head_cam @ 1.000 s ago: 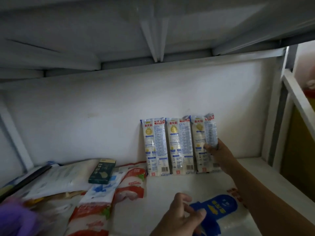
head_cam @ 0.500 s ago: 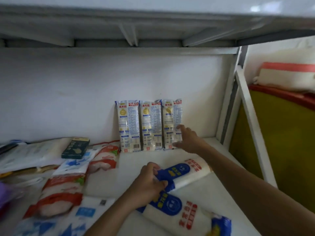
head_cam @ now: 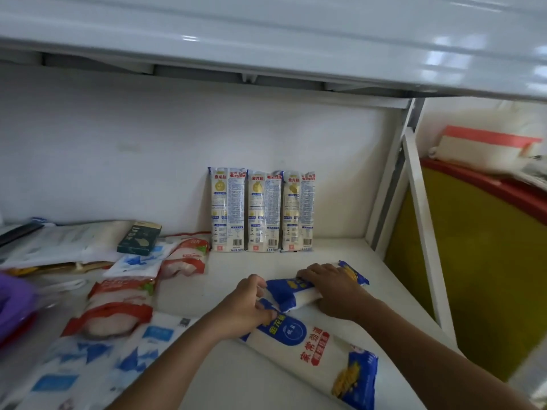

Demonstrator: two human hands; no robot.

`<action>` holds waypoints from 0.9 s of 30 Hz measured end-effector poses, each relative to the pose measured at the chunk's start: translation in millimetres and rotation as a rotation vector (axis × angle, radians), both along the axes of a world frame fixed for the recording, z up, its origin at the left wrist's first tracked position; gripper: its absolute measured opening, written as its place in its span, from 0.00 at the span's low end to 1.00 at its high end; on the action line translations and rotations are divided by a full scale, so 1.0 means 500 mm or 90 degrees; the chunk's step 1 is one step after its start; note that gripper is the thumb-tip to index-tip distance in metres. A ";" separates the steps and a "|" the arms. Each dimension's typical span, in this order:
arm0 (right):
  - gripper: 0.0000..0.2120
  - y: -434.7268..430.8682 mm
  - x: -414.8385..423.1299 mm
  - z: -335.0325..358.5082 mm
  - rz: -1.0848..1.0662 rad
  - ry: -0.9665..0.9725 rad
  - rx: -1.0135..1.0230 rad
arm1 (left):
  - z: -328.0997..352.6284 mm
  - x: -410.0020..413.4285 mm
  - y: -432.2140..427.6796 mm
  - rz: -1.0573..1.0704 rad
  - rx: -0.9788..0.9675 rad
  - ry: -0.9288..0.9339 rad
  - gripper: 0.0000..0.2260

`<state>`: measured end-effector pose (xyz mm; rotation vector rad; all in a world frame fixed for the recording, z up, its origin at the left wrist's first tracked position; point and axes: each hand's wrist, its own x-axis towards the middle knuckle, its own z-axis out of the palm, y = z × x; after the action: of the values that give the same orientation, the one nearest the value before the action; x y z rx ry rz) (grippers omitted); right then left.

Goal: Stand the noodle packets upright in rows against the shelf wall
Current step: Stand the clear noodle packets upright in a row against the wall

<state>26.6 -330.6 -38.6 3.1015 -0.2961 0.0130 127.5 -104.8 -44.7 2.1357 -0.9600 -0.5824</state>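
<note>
Three white-and-blue noodle packets point(head_cam: 263, 211) stand upright side by side against the white back wall point(head_cam: 118, 149) of the shelf. In front of them a blue-and-white noodle packet point(head_cam: 291, 292) lies flat on the shelf board. My right hand point(head_cam: 331, 287) rests over its right half. My left hand point(head_cam: 247, 304) pinches its left end. A second blue-and-white packet point(head_cam: 313, 347) lies flat nearer to me, partly under my left hand.
Red-and-white packets point(head_cam: 118, 306) and blue-patterned bags point(head_cam: 88, 368) lie flat at the left, with a dark green box point(head_cam: 139, 238) on a pile of white bags. The white shelf post point(head_cam: 426, 232) stands at the right. A shelf point(head_cam: 266, 34) hangs overhead.
My right hand left the rightmost standing packet and came down onto the flat blue packet. My left hand stays on that packet's left end. The view tilted downward.
</note>
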 end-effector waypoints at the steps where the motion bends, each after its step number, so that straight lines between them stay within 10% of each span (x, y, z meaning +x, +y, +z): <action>1: 0.29 -0.004 -0.002 0.004 -0.003 -0.017 0.016 | 0.002 0.001 0.001 -0.004 0.016 -0.008 0.20; 5: 0.22 -0.016 -0.006 0.019 -0.012 -0.114 0.081 | 0.011 0.008 -0.007 -0.025 0.058 -0.062 0.08; 9: 0.11 -0.007 -0.010 0.071 -0.043 -0.255 0.219 | 0.004 0.011 -0.029 0.022 0.009 -0.053 0.19; 15: 0.16 0.014 -0.043 0.120 0.056 -0.271 0.780 | 0.041 -0.001 -0.061 0.053 -0.316 0.139 0.30; 27: 0.22 0.032 -0.022 0.147 -0.011 -0.383 0.812 | 0.119 -0.005 -0.108 0.067 -0.550 0.128 0.16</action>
<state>15.5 -314.8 34.8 4.2262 -0.4793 1.2332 124.8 -158.6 15.0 1.3163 -0.7816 -0.2446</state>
